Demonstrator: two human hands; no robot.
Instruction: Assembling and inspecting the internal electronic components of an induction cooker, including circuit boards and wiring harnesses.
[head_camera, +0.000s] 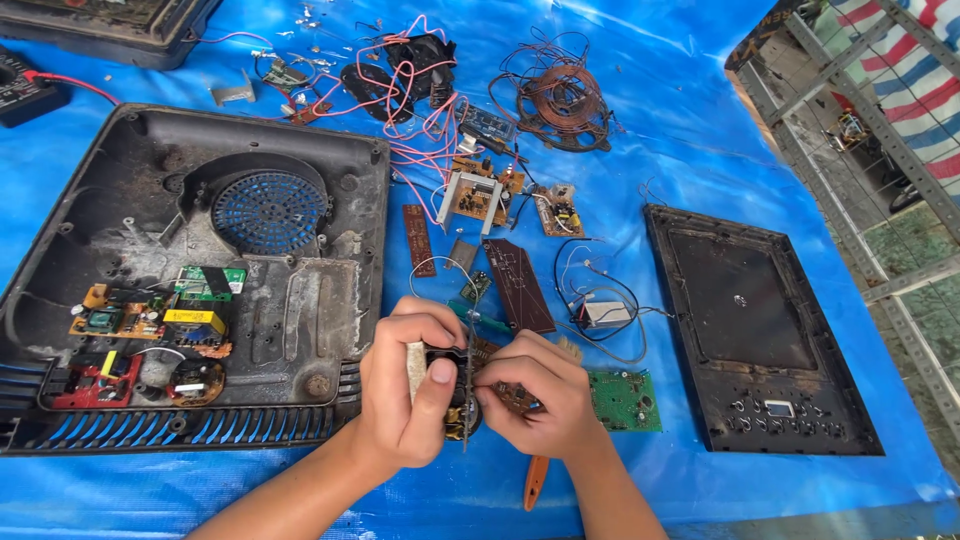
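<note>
My left hand (405, 385) and my right hand (535, 395) meet at the lower middle of the view, both gripping a small brown circuit board with a dark component (468, 395) held on edge between them. My left thumb presses on the dark part; my right fingers pinch the board's right side. An orange-handled tool (535, 482) lies on the tarp just under my right wrist. A green circuit board (625, 400) rests right beside my right hand.
An opened black cooker housing (300, 290) with fan grille and boards fills the left. A black top panel (760, 330) lies right. Brown boards (518, 285), red wires (415, 95), a copper coil (560, 100) and small parts are scattered on the blue tarp (680, 160).
</note>
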